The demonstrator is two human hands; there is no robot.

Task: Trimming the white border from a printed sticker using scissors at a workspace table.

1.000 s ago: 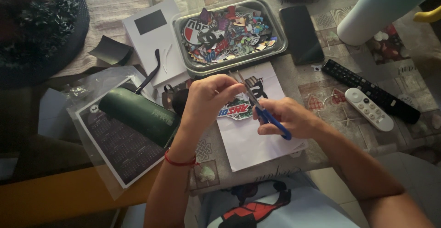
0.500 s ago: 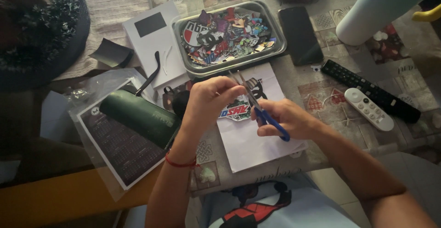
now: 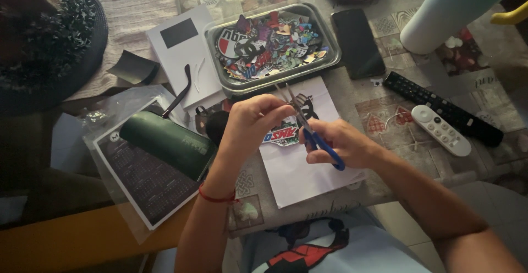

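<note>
Pinching a thin, floppy printed sticker sheet by its edge above the desk, the left hand steadies it while the right hand fingers grip blue-handled scissors; such light paper likely tears easily.

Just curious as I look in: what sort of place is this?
Probably a home table used for crafts: two TV remotes, a phone and a tray of cut-out stickers, with the right hand working blue scissors.
</note>
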